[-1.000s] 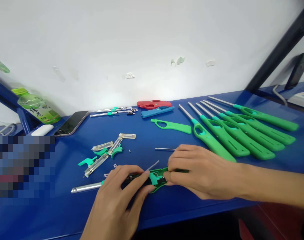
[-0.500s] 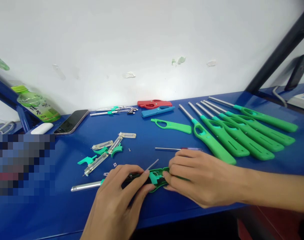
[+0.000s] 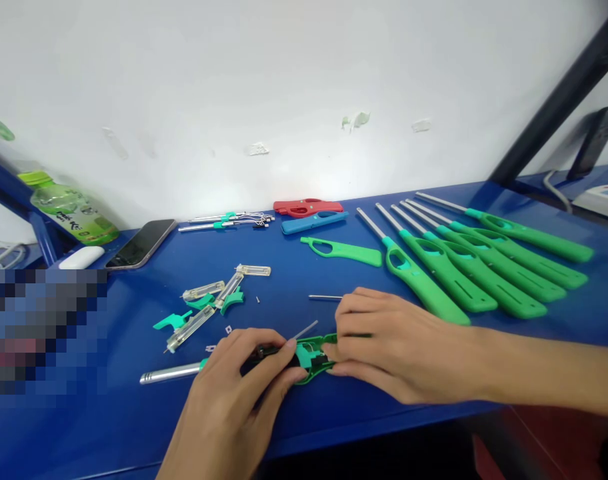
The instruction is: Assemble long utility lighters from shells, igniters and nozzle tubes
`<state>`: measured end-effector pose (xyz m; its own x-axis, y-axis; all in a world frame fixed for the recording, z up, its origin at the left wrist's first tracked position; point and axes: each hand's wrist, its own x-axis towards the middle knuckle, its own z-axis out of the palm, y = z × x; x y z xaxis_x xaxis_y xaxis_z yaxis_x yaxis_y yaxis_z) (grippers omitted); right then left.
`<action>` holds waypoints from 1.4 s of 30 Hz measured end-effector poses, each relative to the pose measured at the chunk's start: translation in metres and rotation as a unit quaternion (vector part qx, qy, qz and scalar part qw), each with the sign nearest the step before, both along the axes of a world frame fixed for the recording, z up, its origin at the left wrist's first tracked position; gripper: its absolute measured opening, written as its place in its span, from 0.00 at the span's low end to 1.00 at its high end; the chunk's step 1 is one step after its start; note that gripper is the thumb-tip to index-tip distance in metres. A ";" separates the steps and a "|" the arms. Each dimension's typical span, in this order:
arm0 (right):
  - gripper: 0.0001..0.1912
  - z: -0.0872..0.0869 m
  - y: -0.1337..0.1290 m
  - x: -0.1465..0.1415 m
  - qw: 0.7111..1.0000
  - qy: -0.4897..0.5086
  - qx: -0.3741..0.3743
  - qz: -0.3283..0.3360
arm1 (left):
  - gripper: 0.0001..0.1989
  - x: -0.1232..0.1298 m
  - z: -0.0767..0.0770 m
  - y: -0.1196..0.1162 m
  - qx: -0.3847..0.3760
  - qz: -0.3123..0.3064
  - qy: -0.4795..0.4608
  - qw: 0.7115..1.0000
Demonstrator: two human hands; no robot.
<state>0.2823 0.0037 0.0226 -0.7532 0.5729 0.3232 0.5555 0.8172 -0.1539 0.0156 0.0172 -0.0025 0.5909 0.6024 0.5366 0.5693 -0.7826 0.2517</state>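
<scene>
An opened green lighter [image 3: 311, 353] lies between my hands at the front of the table, its metal tube pointing left. My left hand [image 3: 237, 393] is closed round the tube end of its body. A thin clear tube [image 3: 305, 329] sticks up by the left fingertips. My right hand [image 3: 394, 347] is closed on the handle end of the green shell, thumb and fingers pressed at its inside, where black and white parts show. Behind the right hand a screwdriver shaft [image 3: 325, 297] shows, its handle hidden. Clear fuel tanks [image 3: 194, 328] and teal triggers [image 3: 233, 301] lie behind my left hand.
Several green lighters [image 3: 434, 287] lie fanned at the right. A green half shell [image 3: 349, 253], red casing [image 3: 307, 208] and blue casing [image 3: 314, 223] lie farther back, with metal tubes [image 3: 209, 227] beside them. At left are a phone [image 3: 141, 245], white case [image 3: 82, 258] and bottle [image 3: 71, 210].
My right hand has shifted slightly up at the shell and now covers the screwdriver's handle. More of the lighter's inside shows between the hands. My left hand keeps its hold.
</scene>
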 end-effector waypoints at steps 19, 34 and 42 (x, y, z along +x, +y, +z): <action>0.12 -0.011 0.010 0.003 0.989 0.145 -0.023 -0.004 | 0.20 0.003 -0.001 -0.007 -0.020 0.013 0.005 1.000; 0.27 -0.008 0.007 0.008 0.997 0.076 -0.014 0.006 | 0.07 0.004 0.000 -0.006 -0.033 0.013 -0.014 0.999; 0.29 -0.008 0.009 0.010 0.998 0.040 -0.034 0.019 | 0.06 0.005 0.003 -0.008 -0.032 0.005 -0.003 0.999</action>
<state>0.2925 0.0130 0.0150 -0.7481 0.5670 0.3448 0.5083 0.8236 -0.2516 0.0211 0.0095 0.0004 0.5812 0.6416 0.5005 0.5757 -0.7589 0.3044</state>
